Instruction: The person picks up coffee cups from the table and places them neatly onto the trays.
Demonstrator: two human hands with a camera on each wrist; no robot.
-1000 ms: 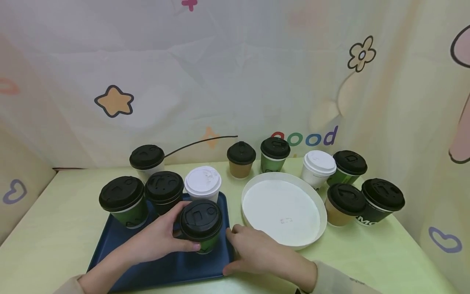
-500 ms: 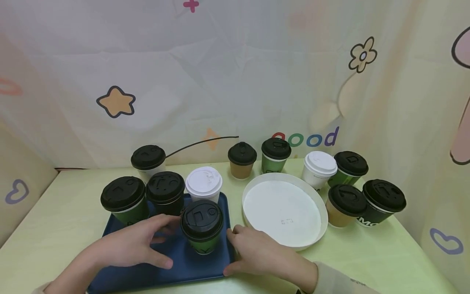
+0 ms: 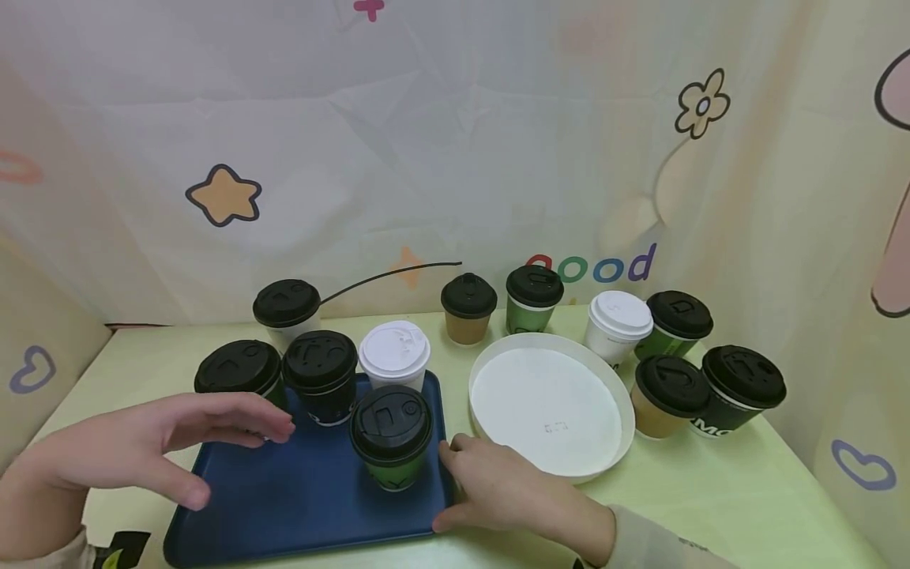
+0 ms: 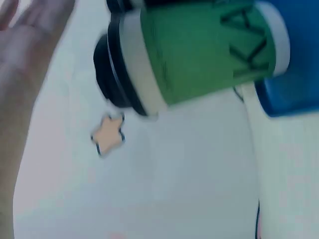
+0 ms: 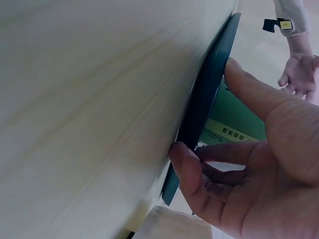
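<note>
My left hand point(image 3: 163, 442) hovers over the tray's left side with nothing in its fingers, partly covering a green paper cup with a black lid point(image 3: 238, 370). In the left wrist view that green cup point(image 4: 209, 50) shows dark letters. My right hand point(image 3: 498, 486) holds the right edge of the blue tray point(image 3: 284, 506); in the right wrist view its thumb and fingers point(image 5: 244, 89) lie at the tray's rim point(image 5: 204, 94). On the tray stand a green cup with a black lid point(image 3: 391, 438), a black cup point(image 3: 320, 375) and a white-lidded cup point(image 3: 394, 356).
A round white shallow dish point(image 3: 550, 407) lies right of the tray. Behind and beside it stand several lidded cups, among them a brown one point(image 3: 661, 395), a black one point(image 3: 739, 391) and a white one point(image 3: 617, 328). Another black-lidded cup point(image 3: 287, 308) stands behind the tray, before a patterned cloth point(image 3: 455, 158).
My left hand has let go of the green cup at the tray's right and moved away to the left. The cup stays on the tray. My right hand keeps its place at the tray's edge.
</note>
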